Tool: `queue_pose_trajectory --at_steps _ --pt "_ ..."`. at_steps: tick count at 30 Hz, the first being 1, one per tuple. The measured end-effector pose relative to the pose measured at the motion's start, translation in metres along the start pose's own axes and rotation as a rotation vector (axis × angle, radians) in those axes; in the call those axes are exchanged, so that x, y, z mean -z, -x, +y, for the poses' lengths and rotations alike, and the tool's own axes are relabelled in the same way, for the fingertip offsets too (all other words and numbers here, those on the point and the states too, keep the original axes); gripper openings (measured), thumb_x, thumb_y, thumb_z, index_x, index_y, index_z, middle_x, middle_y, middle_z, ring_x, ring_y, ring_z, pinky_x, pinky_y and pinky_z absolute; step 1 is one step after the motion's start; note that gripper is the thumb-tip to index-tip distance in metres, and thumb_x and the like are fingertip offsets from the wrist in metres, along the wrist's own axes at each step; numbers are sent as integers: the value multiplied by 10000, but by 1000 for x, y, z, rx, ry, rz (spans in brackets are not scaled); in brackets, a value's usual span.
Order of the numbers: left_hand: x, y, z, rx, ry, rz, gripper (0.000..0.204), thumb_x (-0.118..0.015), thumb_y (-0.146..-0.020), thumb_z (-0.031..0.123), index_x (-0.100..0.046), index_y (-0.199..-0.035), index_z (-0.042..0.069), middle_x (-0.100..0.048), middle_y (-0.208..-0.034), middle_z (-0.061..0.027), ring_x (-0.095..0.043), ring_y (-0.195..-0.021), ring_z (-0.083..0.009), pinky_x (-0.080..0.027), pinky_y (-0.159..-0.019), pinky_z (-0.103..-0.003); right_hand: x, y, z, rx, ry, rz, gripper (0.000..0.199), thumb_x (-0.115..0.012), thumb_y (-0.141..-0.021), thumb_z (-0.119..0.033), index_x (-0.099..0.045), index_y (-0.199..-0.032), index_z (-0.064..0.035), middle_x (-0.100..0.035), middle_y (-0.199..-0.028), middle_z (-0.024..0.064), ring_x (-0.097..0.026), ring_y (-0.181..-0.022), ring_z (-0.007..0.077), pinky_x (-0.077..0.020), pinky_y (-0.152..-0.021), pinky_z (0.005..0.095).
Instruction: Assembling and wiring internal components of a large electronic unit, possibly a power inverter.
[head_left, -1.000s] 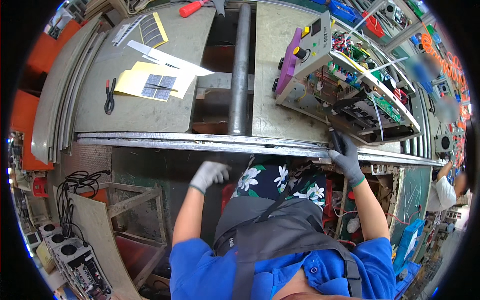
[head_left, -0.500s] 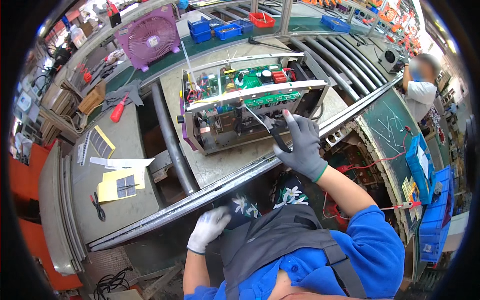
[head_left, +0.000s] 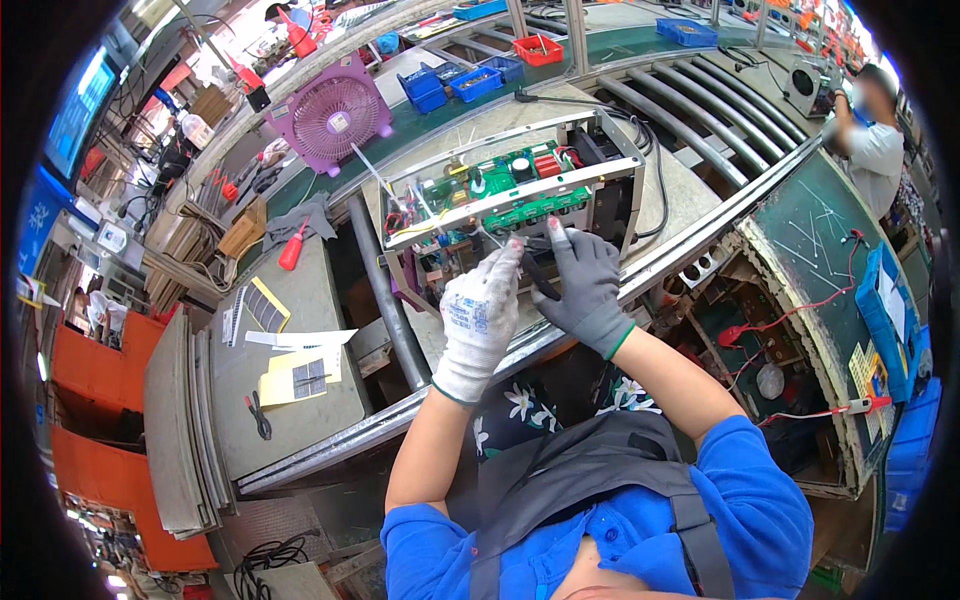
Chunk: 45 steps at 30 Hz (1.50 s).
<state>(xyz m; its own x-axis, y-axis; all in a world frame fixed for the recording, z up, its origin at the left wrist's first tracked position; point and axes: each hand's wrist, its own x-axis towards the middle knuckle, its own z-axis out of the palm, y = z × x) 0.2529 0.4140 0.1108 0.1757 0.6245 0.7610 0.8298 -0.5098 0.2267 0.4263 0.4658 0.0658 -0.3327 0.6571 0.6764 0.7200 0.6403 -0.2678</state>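
Note:
An open metal-framed electrical unit [head_left: 610,180] stands on the bench in front of me, with a green circuit board [head_left: 495,175] and wires inside. My right hand [head_left: 590,295], in a grey glove with bare fingertips, grips black-handled pliers [head_left: 540,274] at the unit's near side. Beside the pliers' head, my left hand [head_left: 480,315] in a white glove reaches up to the same side. Its fingers are pressed together, and whatever they pinch is hidden. The gloves cover part of the unit's lower front.
Metal rollers [head_left: 700,115] run off at the right, and one roller [head_left: 385,290] lies left of the unit. A purple fan [head_left: 335,118] stands behind. At left are a red screwdriver [head_left: 292,248], papers [head_left: 300,378] and cutters [head_left: 259,415]. Another person [head_left: 875,150] is at far right.
My left hand has risen from beside my lap to the unit's near side, next to the pliers. My right hand still holds the pliers, and the whole view has shifted.

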Motion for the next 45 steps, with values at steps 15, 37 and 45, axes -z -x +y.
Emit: queue_pose_trajectory --at_steps 15,37,45 --pt "13 -14 9 54 -22 83 377 -751 -853 11 -732 -1208 138 -740 -969 -111 -733 -811 -281 -575 -708 -350 1 -9 0 15 -37 -9 993 -807 -674 -299 -377 -1530 -39 -538 -1238 161 -540 -1154 329 -382 -975 503" --pt "42 -26 -7 416 790 625 209 -615 -1007 114 -620 -1208 57 -663 -1069 -73 -667 -947 -178 -554 -856 -332 54 -60 -3 273 -112 -187 783 -775 -705 -269 -527 -1423 -80 -592 -1085 125 -608 -1040 321 -492 -892 456" --pt "67 -54 -38 693 567 95 238 -608 -1030 156 -668 -1223 31 -637 -1014 20 -524 -852 -39 -450 -741 -199 64 -128 -28 406 169 -433 682 -786 -738 -353 -600 -1332 -74 -618 -1162 127 -612 -1111 300 -489 -926 456"
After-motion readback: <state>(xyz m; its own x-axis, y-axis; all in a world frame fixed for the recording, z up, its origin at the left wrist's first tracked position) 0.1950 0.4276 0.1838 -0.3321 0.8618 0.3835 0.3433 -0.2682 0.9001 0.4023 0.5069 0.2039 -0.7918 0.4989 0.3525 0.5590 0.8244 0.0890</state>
